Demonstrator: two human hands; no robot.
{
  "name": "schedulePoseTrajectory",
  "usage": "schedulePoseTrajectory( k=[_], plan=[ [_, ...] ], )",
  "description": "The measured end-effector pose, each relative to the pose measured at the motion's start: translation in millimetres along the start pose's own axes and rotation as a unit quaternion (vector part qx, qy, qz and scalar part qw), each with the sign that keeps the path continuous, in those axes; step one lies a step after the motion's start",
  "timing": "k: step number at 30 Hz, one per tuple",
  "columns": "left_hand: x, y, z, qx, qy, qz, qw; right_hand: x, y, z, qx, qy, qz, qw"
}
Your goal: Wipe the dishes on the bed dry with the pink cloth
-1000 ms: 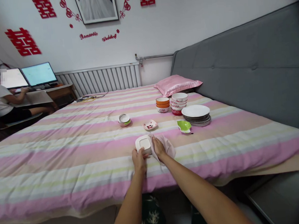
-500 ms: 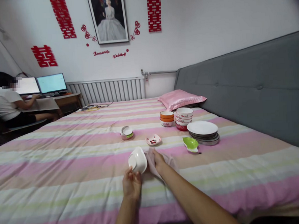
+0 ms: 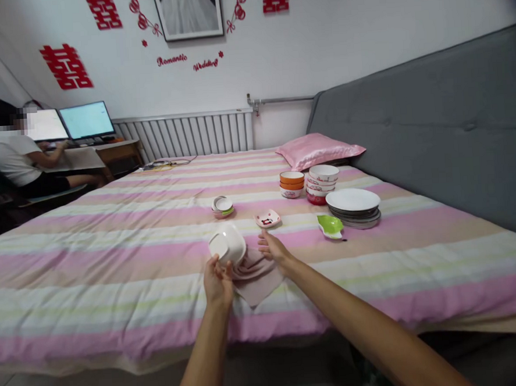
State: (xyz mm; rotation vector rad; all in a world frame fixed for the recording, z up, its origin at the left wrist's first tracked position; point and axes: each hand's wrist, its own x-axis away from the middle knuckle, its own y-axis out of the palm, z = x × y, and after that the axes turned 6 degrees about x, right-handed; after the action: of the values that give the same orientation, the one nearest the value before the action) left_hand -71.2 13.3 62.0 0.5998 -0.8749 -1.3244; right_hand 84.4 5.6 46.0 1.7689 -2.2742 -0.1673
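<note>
My left hand [image 3: 218, 281] grips a white bowl [image 3: 236, 242] by its lower edge, tilted so its base faces left toward me. A mauve cloth [image 3: 258, 280] lies on the bed, partly behind and below the bowl. To the right, my right hand [image 3: 275, 251] is over the cloth's far corner with fingers stretched out and nothing in them. Just beyond that hand sits a small pink-and-white dish [image 3: 268, 218] with a cartoon print. A few small dishes are stacked [image 3: 222, 206] further back, left of it.
Right of my hands are a green leaf-shaped dish [image 3: 330, 227], a stack of plates [image 3: 353, 201], orange bowls [image 3: 292, 182] and white-and-red bowls [image 3: 322, 183]. A pink pillow [image 3: 319, 149] lies by the grey headboard [image 3: 436, 106]. At far left a person [image 3: 8, 153] sits at monitors.
My right hand has let go of the cloth, which now lies spread on the bed. The bowl in my left hand has tilted further, and my view has tipped downward.
</note>
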Motion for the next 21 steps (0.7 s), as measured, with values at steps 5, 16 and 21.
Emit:
schedulePoseTrajectory(
  k=[5, 16, 21],
  plan=[
    [15, 17.5, -58, -0.1, -0.032, -0.077, 0.991, 39, -28, -10, -0.14, -0.013, -0.044, 0.989],
    [27, 46.6, -118, -0.419, -0.038, -0.334, 0.844, 47, -113, -21, -0.258, -0.026, 0.083, 0.962],
    [15, 48.3, -112, -0.519, 0.11, -0.345, 0.774, 44, -133, -25, -0.362, 0.049, 0.155, 0.918]
  ],
)
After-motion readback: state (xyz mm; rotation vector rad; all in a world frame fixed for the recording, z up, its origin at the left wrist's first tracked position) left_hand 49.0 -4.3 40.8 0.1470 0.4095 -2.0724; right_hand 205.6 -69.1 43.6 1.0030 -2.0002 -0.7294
